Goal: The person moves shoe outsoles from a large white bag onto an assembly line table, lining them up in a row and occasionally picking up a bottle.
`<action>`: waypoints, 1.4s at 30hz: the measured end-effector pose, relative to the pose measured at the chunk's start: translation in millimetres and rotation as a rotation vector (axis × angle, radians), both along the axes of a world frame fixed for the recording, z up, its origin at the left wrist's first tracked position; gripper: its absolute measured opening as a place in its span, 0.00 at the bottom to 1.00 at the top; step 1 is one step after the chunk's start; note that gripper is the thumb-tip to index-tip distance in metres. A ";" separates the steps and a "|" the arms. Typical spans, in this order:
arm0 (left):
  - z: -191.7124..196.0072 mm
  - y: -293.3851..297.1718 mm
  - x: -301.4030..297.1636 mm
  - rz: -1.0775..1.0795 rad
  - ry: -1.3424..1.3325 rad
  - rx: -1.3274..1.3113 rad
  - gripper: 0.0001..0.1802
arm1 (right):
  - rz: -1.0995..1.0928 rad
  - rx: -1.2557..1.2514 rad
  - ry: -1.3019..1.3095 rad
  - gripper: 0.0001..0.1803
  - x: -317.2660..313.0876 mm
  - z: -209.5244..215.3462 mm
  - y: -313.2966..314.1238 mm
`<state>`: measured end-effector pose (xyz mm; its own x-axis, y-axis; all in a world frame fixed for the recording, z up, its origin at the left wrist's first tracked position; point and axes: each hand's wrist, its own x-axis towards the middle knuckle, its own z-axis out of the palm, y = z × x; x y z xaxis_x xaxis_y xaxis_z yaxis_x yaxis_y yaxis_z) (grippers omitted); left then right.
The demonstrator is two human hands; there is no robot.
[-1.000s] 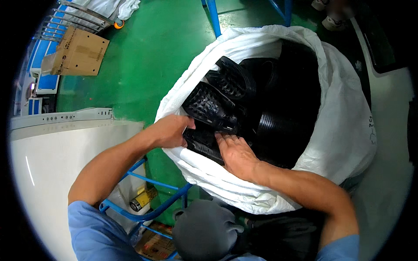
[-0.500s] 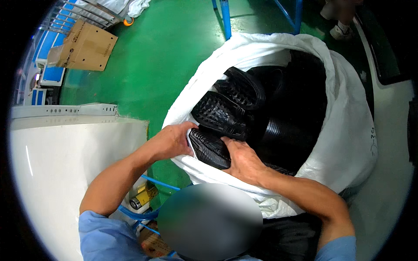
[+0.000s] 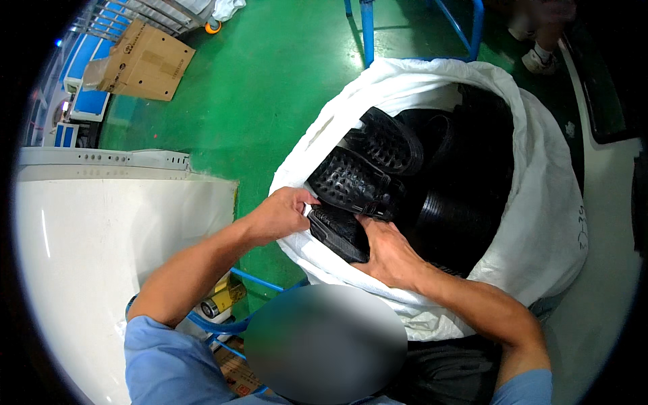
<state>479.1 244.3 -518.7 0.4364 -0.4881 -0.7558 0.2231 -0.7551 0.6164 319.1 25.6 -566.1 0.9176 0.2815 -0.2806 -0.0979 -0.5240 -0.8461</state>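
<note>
Both the left hand [image 3: 280, 214] and right hand [image 3: 386, 251] grip one black sole [image 3: 337, 231] at the sack [image 3: 540, 223] mouth; many soles remain inside beyond them.

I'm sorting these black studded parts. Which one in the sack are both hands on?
The lowest part, at the sack's near rim: the left hand grips its left end, the right hand its right. The two studded parts above it lie untouched.
</note>
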 end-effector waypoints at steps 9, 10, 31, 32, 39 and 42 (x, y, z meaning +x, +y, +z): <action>1.7 7.1 -10.4 -0.062 -0.191 -0.106 0.21 | -0.087 -0.066 -0.156 0.53 12.0 -7.4 32.2; 3.6 5.1 -11.8 -0.057 -0.190 -0.109 0.21 | -0.091 -0.030 -0.142 0.52 12.6 -8.1 32.6; 30.2 15.5 -13.3 -0.434 -0.398 0.214 0.21 | -0.110 0.062 -0.231 0.51 -16.6 51.4 -8.1; 29.0 17.2 -13.6 -0.433 -0.400 0.211 0.21 | -0.109 0.059 -0.232 0.51 -20.9 50.6 -10.9; 5.2 39.4 -19.9 -0.221 0.077 -0.083 0.18 | -0.110 0.064 -0.451 0.53 -38.7 35.0 -9.1; 36.7 20.7 -21.5 0.289 0.175 -0.119 0.23 | -0.095 0.044 -0.490 0.56 -35.7 29.2 -12.4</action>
<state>457.6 265.0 -482.0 0.4384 -0.4520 -0.7768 0.5270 -0.5709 0.6296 283.4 13.2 -536.8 0.9607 0.1923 0.2002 0.2711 -0.4952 -0.8254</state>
